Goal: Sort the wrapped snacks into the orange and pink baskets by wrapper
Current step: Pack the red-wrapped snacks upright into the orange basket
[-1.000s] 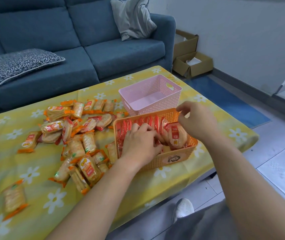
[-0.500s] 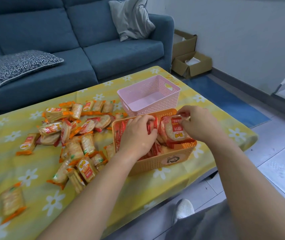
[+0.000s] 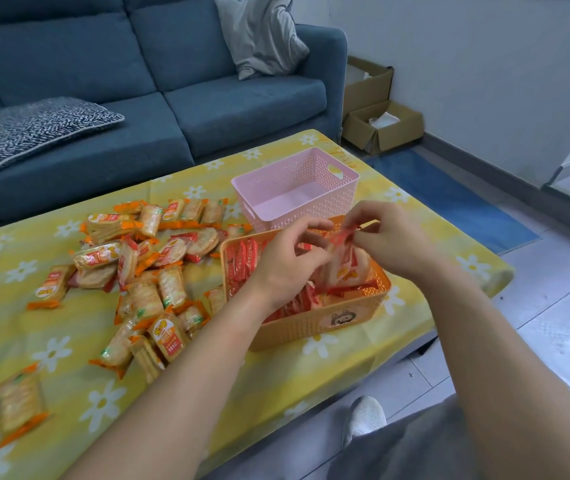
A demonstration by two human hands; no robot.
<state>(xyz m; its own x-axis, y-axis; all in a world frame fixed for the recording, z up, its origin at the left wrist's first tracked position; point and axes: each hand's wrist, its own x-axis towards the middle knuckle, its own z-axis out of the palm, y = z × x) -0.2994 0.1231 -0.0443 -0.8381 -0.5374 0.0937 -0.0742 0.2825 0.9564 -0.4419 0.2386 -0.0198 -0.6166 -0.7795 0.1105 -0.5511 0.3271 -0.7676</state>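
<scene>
Red-wrapped snack (image 3: 343,263) seemingly between right fingers (image 3: 366,239)

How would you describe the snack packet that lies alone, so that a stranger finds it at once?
Start at the table with the yellow flowered cloth, in front of the blue sofa. Go to its near left corner. There one orange-edged packet lies by itself, well apart from the big pile of snacks.

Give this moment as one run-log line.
right hand: pinches red-wrapped snack at orange basket | left hand: beside snack, grip unclear | orange-wrapped snacks: unsorted pile
</scene>
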